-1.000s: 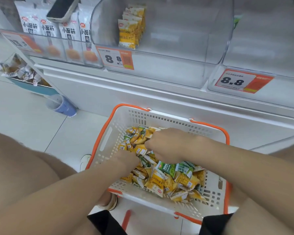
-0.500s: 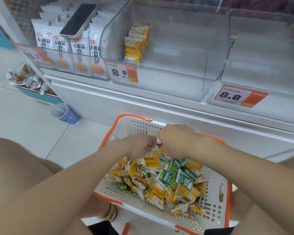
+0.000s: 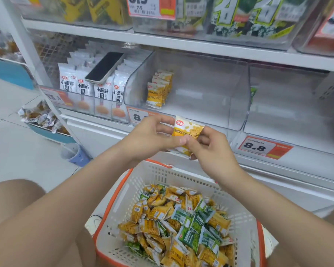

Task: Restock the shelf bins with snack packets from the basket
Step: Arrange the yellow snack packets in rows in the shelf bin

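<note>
Item: yellow crab-roe-flavour snack packet [image 3: 187,131], held up in front of the shelf edge, above the far rim of the basket. It faces me, its long axis roughly upright with the top leaning slightly right. A second packet may sit behind its lower edge; I cannot tell. Left hand [image 3: 149,138]: thumb and fingers pinch the packet's left and lower edge. Right hand [image 3: 215,151]: fingers curled, pinching the lower right corner. Destination, as I judge it: the clear middle bin [image 3: 210,87], just beyond and slightly above the hands, mostly bare. A short row of matching yellow packets [image 3: 158,89] stands on edge at its left side. That row lies far and left of the held packet, so the left hand is the nearer one for setting it in. Source: white basket with orange rim [image 3: 112,207], near me and between my knees, holding loose yellow and green packets [image 3: 181,224]. Neighbours: left bin of white packets [image 3: 102,91] with a phone [image 3: 105,67] lying on top, and a right bin [image 3: 289,105] that looks nearly bare. Price tag 8.8 [image 3: 258,147] sits on the shelf lip. Room: pale tiled floor [image 3: 12,151] with a blue cup [image 3: 75,154] at the shelf foot, and stocked bins overhead.
</note>
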`<state>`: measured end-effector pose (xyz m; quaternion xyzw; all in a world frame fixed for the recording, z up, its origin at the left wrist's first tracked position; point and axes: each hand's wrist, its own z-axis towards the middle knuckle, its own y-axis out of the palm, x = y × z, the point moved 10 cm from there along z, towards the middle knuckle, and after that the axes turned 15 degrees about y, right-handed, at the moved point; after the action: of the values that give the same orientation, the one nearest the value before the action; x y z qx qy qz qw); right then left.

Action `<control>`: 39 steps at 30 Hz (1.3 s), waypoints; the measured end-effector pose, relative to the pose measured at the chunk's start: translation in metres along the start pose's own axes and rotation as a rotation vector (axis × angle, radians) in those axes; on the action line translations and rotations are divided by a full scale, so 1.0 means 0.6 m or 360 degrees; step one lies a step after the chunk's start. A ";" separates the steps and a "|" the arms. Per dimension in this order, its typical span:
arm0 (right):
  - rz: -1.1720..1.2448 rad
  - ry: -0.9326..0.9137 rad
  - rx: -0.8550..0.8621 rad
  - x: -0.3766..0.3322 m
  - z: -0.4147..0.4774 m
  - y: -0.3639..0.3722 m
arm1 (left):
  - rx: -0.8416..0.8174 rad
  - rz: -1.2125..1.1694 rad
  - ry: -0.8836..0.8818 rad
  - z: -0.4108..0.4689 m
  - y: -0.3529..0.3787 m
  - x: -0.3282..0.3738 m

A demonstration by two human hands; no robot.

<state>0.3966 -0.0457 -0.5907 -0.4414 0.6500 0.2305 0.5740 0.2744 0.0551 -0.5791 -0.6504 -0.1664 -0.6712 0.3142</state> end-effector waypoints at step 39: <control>-0.1276 0.0167 0.0448 -0.149 0.347 0.152 | -0.0627 0.2288 0.0577 0.116 -0.106 0.037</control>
<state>0.4291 0.1958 -0.5737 -0.5876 0.4805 -0.1246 0.6390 0.2879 0.1420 -0.5388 -0.5225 0.4742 -0.4153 0.5742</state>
